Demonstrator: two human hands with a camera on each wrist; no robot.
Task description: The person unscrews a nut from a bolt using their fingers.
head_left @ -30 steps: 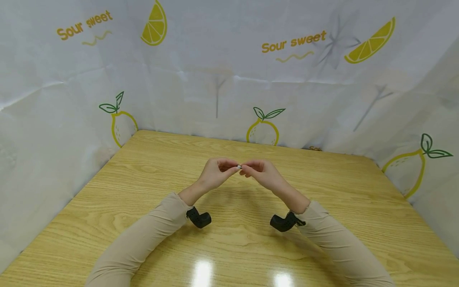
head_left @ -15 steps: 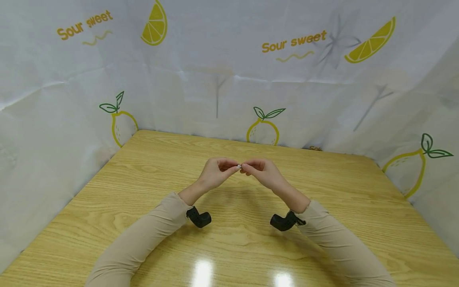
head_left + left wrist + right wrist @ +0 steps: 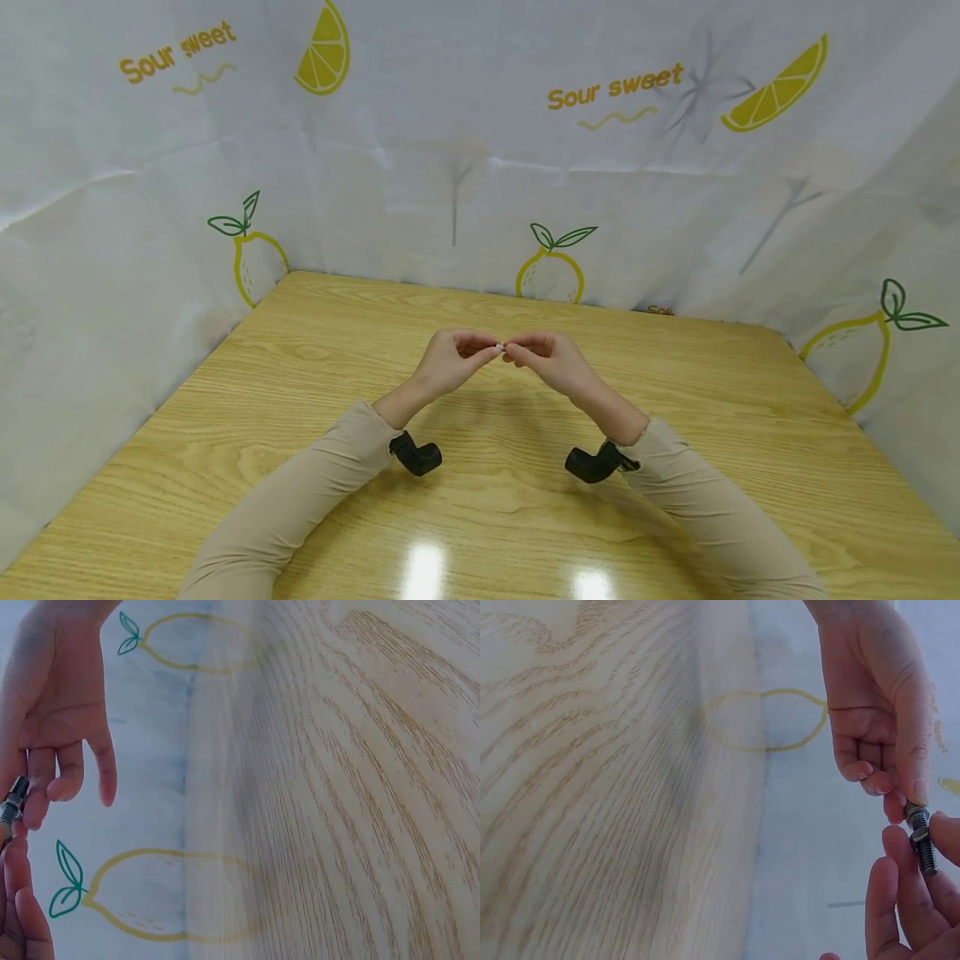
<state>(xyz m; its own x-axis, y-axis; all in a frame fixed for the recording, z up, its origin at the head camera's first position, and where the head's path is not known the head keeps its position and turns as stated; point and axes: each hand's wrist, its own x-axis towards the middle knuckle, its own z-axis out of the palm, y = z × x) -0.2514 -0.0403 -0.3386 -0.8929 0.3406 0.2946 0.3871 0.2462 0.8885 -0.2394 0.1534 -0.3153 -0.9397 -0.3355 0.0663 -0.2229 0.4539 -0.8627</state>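
A small metal bolt (image 3: 928,859) with a threaded shank is held between two hands above the table, tiny in the head view. My left hand (image 3: 447,367) pinches its head end between thumb and fingers. On the shank sits a nut (image 3: 921,835), which the thumb and fingers of my right hand (image 3: 561,368) pinch; the threaded tip sticks out past it. In the left wrist view, the bolt (image 3: 20,784) shows at the left edge, partly cut off and covered by fingers. The fingertips of both hands nearly meet.
The wooden table (image 3: 300,350) spreads below the hands. A white cloth (image 3: 420,125) printed with lemons closes off its back and sides. Black wrist mounts (image 3: 416,457) hang below the beige sleeves (image 3: 300,492).
Both hands and arms keep their places. Only the fingertips at the bolt have shifted slightly.
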